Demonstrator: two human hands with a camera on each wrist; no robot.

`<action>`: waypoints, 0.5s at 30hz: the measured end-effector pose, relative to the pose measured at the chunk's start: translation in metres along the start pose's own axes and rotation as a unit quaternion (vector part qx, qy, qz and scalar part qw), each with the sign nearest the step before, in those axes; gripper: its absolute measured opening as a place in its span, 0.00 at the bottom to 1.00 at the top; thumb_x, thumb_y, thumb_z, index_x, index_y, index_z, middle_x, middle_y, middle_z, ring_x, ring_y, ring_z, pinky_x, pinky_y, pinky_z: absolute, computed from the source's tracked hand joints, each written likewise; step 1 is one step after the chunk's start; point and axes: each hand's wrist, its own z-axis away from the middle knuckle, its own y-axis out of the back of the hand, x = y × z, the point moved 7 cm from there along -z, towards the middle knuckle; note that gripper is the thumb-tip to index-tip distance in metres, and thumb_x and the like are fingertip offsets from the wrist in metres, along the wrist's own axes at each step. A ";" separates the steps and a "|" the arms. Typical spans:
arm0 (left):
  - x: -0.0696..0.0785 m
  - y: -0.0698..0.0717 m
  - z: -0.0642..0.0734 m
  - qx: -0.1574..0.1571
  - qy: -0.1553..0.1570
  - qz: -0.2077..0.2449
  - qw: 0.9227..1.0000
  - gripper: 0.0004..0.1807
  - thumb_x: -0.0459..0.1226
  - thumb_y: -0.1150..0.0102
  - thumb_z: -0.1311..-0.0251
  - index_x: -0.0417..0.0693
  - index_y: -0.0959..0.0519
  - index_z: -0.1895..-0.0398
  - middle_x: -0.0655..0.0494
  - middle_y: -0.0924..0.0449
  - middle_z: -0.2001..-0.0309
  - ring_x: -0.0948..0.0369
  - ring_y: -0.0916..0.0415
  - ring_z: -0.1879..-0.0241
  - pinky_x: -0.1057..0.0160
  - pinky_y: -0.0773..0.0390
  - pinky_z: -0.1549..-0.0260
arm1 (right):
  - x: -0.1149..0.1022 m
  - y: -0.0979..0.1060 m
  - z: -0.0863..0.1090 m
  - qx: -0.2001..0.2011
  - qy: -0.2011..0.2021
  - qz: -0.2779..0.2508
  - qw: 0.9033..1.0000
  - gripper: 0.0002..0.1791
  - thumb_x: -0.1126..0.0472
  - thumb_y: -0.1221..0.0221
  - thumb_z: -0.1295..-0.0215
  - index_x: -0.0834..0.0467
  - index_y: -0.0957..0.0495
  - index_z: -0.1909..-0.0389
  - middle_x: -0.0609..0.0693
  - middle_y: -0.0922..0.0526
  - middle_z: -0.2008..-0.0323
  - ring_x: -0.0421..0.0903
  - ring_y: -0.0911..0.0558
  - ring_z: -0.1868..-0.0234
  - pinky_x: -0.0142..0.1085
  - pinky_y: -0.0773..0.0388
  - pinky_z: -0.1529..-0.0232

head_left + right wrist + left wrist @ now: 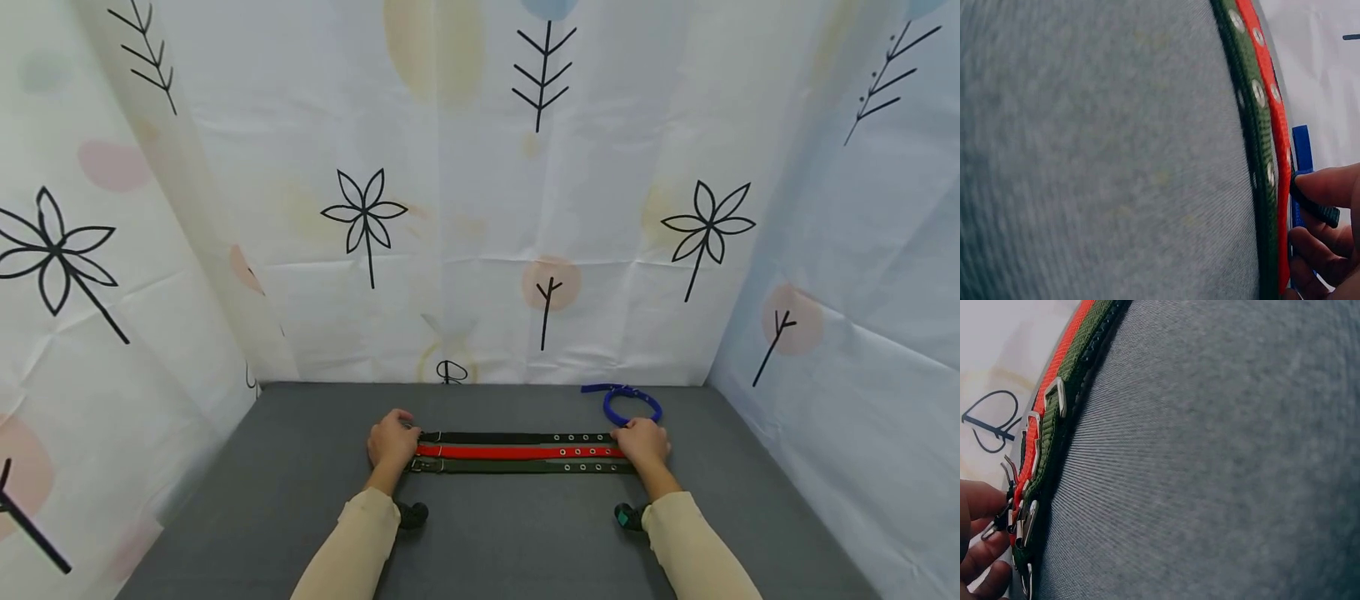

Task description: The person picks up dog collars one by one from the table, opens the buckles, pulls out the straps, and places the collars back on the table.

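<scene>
Three buckle collars lie side by side, stretched across the grey table: a black collar (pixel 495 438) farthest, a red collar (pixel 502 453) in the middle, a dark green collar (pixel 502 467) nearest. At their buckle ends, my left hand (pixel 393 438) pinches the black collar's end; metal buckles (pixel 1029 519) crowd beside the fingers in the left wrist view. My right hand (pixel 643 442) is at the eyelet ends. Its thumb and fingers pinch the black strap tip (pixel 1319 206) in the right wrist view. Just beyond that hand lies a blue collar (pixel 597 387), curled into a ring with its tail pointing left.
The grey table (pixel 510 542) ends at a white patterned cloth (pixel 480 317) close behind the collars. More of this cloth hangs at both sides. A dark strapped device (pixel 411 515) sits at the left wrist, another (pixel 628 517) at the right.
</scene>
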 end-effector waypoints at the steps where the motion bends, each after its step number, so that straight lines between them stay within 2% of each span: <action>1: 0.001 0.000 0.000 0.000 -0.003 -0.004 1.000 0.09 0.37 0.35 0.42 0.47 0.18 0.58 0.52 0.22 0.71 0.48 0.29 0.62 0.48 0.31 0.61 | 0.000 0.001 0.000 0.001 0.003 0.005 1.000 0.15 0.58 0.37 0.42 0.59 0.29 0.82 0.55 0.25 0.75 0.65 0.29 0.54 0.58 0.38 0.53; 5: 0.000 -0.001 0.001 -0.003 -0.010 -0.017 1.000 0.06 0.38 0.34 0.42 0.47 0.18 0.63 0.51 0.20 0.68 0.46 0.29 0.59 0.47 0.31 0.58 | 0.001 0.004 0.000 0.000 0.015 0.027 1.000 0.12 0.57 0.36 0.42 0.62 0.23 0.75 0.58 0.20 0.69 0.65 0.28 0.54 0.58 0.38 0.52; 9: -0.002 0.002 0.001 -0.003 -0.016 -0.017 1.000 0.08 0.39 0.32 0.43 0.46 0.18 0.65 0.50 0.19 0.68 0.48 0.26 0.63 0.48 0.28 0.63 | 0.004 0.009 -0.001 -0.014 0.024 0.043 0.999 0.14 0.55 0.36 0.41 0.64 0.19 0.67 0.61 0.18 0.63 0.66 0.28 0.51 0.59 0.38 0.50; 12: -0.004 0.004 0.001 -0.002 -0.020 -0.006 1.000 0.09 0.40 0.31 0.44 0.45 0.17 0.64 0.50 0.17 0.67 0.49 0.23 0.67 0.49 0.25 0.67 | 0.006 0.013 -0.001 -0.021 0.029 0.048 0.998 0.14 0.55 0.36 0.41 0.64 0.19 0.66 0.61 0.18 0.63 0.68 0.28 0.50 0.59 0.38 0.50; 15: -0.006 0.006 0.000 -0.008 -0.020 0.008 1.000 0.11 0.40 0.31 0.43 0.43 0.17 0.62 0.48 0.17 0.66 0.49 0.23 0.66 0.49 0.25 0.67 | 0.010 0.017 -0.002 -0.024 0.034 0.049 0.998 0.14 0.55 0.36 0.41 0.63 0.19 0.67 0.59 0.18 0.66 0.68 0.27 0.51 0.59 0.37 0.50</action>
